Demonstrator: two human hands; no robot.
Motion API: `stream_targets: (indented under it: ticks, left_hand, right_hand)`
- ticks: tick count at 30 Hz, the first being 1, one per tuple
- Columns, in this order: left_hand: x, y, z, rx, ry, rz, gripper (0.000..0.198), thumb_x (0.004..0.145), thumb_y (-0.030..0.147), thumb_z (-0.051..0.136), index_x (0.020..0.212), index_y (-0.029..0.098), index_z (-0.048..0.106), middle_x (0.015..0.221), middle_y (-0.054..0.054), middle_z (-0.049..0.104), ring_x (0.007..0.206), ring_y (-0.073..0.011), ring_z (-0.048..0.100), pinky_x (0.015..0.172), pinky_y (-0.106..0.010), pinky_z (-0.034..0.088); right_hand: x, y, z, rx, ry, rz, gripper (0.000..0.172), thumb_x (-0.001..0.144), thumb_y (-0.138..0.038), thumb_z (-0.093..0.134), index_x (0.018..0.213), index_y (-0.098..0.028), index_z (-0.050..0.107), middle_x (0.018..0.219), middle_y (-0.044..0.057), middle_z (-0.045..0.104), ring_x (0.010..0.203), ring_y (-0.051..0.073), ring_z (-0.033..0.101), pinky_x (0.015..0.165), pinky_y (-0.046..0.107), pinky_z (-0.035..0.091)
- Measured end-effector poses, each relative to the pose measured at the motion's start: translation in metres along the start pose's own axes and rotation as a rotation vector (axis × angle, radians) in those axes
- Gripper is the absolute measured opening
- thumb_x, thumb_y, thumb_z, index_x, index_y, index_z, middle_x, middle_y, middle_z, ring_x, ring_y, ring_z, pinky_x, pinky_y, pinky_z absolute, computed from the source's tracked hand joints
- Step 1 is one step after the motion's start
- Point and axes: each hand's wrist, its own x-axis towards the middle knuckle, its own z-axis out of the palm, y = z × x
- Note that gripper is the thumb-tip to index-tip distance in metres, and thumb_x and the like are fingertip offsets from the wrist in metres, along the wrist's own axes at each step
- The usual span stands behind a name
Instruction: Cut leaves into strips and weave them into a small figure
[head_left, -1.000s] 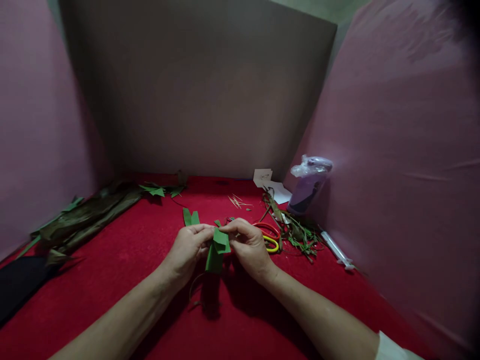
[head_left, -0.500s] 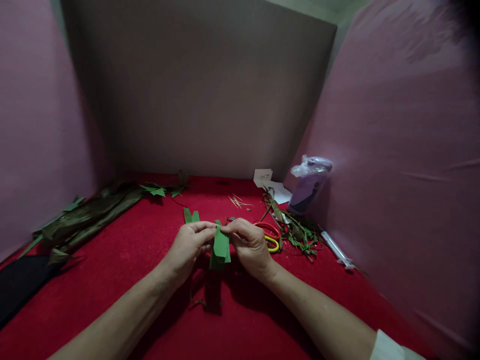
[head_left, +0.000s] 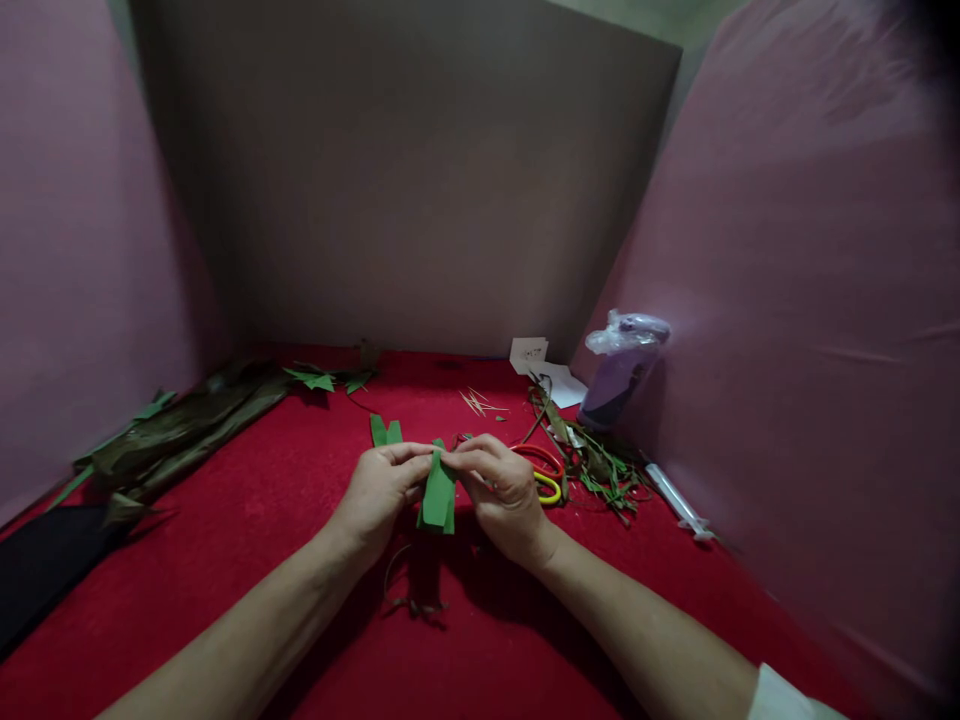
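Between my two hands hangs a folded strip of green leaf, pinched at its top end. My left hand grips the left side of that end with thumb and fingers. My right hand pinches the same end from the right. Just beyond my left hand lies another cut piece of green leaf, partly covered by the fingers. Behind my right hand rest scissors with red and yellow handles, their blades mostly hidden. A thin dry stem lies on the red cloth below the hanging strip.
Several toothpicks lie beyond my hands on the red cloth. To the right are leaf scraps, a syringe, a purple bottle and white paper. Long dark leaves and a black item lie left.
The lower end of the leaf strip has swung slightly left and its layers sit closer together. Both hands keep their pinch, with the right fingers shifted slightly. The view has moved a little.
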Motion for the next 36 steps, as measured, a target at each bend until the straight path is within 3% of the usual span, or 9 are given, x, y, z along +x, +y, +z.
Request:
stream_targets:
  ticks: [6,11,18,21,25,27,31,36]
  left_hand:
    - [0.000,0.001,0.000,-0.055,-0.041,-0.022,0.021,0.057,0.022,0.074,0.075,0.011,0.071,0.059,-0.003,0.065,0.050,-0.0101,0.055,0.049,-0.021,0.042]
    - [-0.001,0.004,-0.002,-0.079,-0.108,-0.016,0.013,0.063,0.022,0.068,0.070,0.012,0.070,0.066,-0.005,0.067,0.059,-0.0133,0.058,0.055,-0.024,0.044]
    - [0.002,0.000,-0.005,-0.057,-0.076,0.031,0.016,0.063,0.026,0.072,0.072,0.012,0.070,0.068,-0.005,0.069,0.061,-0.0132,0.061,0.060,-0.024,0.048]
    - [0.003,-0.002,-0.004,-0.024,-0.049,0.039,0.018,0.062,0.026,0.073,0.073,0.011,0.070,0.064,-0.005,0.069,0.054,-0.0125,0.060,0.055,-0.024,0.048]
    - [0.003,-0.003,-0.002,0.003,-0.032,0.062,0.021,0.064,0.028,0.071,0.077,0.012,0.069,0.063,-0.005,0.070,0.057,-0.0169,0.063,0.057,-0.029,0.051]
    - [0.002,-0.004,-0.001,0.036,-0.017,0.094,0.021,0.066,0.029,0.071,0.079,0.013,0.070,0.063,-0.004,0.069,0.054,-0.0159,0.062,0.054,-0.028,0.051]
    - [0.001,-0.007,0.000,0.094,0.055,0.157,0.019,0.065,0.029,0.071,0.077,0.014,0.070,0.064,-0.002,0.068,0.053,-0.0115,0.059,0.050,-0.022,0.047]
    - [0.000,-0.008,0.001,0.103,0.021,0.148,0.021,0.068,0.031,0.070,0.079,0.014,0.070,0.068,-0.002,0.067,0.056,-0.0114,0.058,0.053,-0.022,0.047]
  right_hand:
    - [0.001,0.002,-0.001,-0.036,-0.048,-0.031,0.026,0.084,-0.013,0.050,0.100,-0.025,0.067,0.091,0.006,0.058,0.080,0.015,0.058,0.070,0.027,0.048]
    - [0.000,0.004,-0.003,-0.022,-0.074,-0.026,0.027,0.085,-0.012,0.048,0.101,-0.025,0.066,0.093,0.006,0.058,0.083,0.015,0.058,0.073,0.028,0.048]
    - [0.000,0.001,-0.001,0.024,-0.062,0.012,0.023,0.085,-0.012,0.049,0.098,-0.022,0.064,0.087,0.005,0.059,0.081,0.015,0.057,0.073,0.027,0.046]
    - [0.001,-0.005,0.001,0.008,-0.052,0.084,0.020,0.087,-0.017,0.046,0.099,-0.020,0.062,0.083,0.004,0.059,0.077,0.015,0.056,0.071,0.027,0.044]
    - [0.002,-0.012,0.004,0.094,0.049,0.320,0.020,0.091,-0.031,0.041,0.099,-0.019,0.055,0.075,0.001,0.059,0.065,0.013,0.056,0.062,0.025,0.044]
    - [0.002,-0.012,0.007,0.163,0.041,0.413,0.023,0.090,-0.038,0.043,0.094,-0.018,0.055,0.068,0.000,0.057,0.059,0.012,0.054,0.056,0.023,0.042]
    - [0.001,-0.009,0.012,0.212,0.025,0.447,0.021,0.082,-0.038,0.055,0.081,-0.017,0.055,0.071,0.000,0.057,0.062,0.012,0.052,0.056,0.022,0.042]
    - [0.001,-0.009,0.012,0.331,0.043,0.464,0.013,0.081,-0.029,0.055,0.076,-0.017,0.054,0.068,-0.002,0.053,0.060,0.010,0.048,0.057,0.021,0.040]
